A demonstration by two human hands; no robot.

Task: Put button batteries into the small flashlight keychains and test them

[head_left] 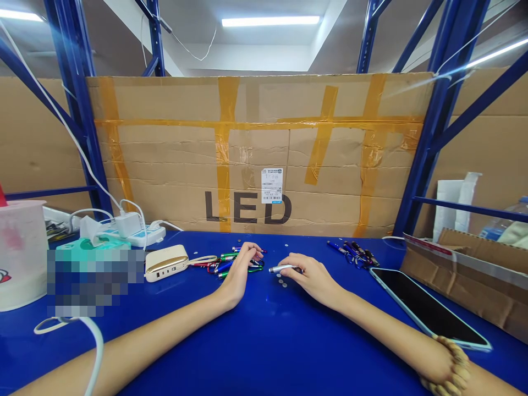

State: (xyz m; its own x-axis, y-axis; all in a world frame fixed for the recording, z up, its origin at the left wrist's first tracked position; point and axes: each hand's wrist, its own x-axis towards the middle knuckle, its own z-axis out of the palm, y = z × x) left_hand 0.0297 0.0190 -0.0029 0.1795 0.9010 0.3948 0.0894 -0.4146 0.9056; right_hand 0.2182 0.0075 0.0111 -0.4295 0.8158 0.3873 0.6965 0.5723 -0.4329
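My left hand (242, 269) rests on the blue table (268, 341), fingers curled over a heap of small coloured keychain flashlights (223, 263); what it pinches, if anything, I cannot make out. My right hand (307, 272) grips a small silver flashlight (280, 268) that points left toward the left hand. A few small round button cells (282, 283) lie on the table just under the silver flashlight.
A taped cardboard sheet marked LED (256, 154) closes off the back. A gold power bank (165, 262), a power strip (136, 234) and a tissue pack (88, 236) lie left. More small flashlights (355, 253), a phone (429, 308) and a cardboard box (474, 275) lie right.
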